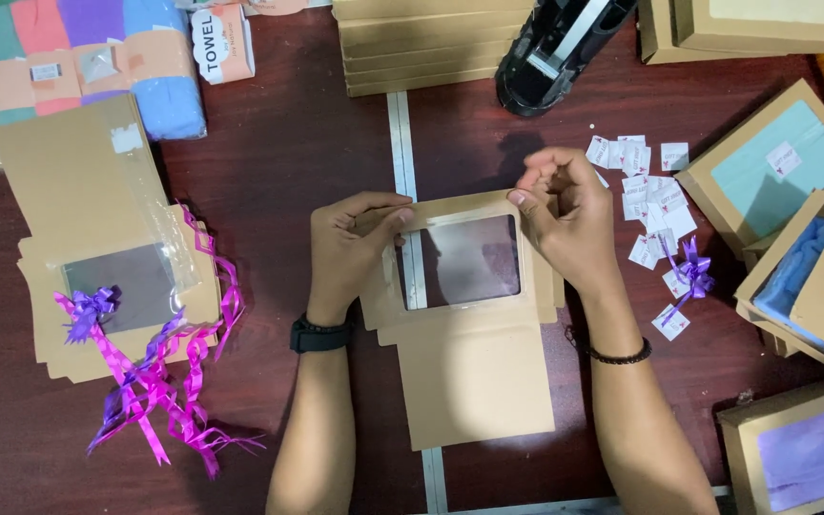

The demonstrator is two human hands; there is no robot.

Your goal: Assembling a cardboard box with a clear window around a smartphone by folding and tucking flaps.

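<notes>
A flat, unfolded brown cardboard box blank [474, 367] with a clear plastic window [469, 259] lies in the middle of the dark red table [278, 162]. My left hand [350, 253] pinches the blank's upper left flap beside the window. My right hand [565, 215] grips the upper right flap, fingers curled over the edge. A black watch sits on my left wrist and a black bead bracelet on my right.
Stacked window blanks [97, 219] with purple ribbon bows [154, 372] lie at left, wrapped colourful towels [78, 57] behind them. A black tape dispenser [555, 48] and flat cardboard pile [422, 43] sit at the back. Small paper tags [646, 191], a purple bow [690, 272] and filled boxes [784, 162] crowd the right.
</notes>
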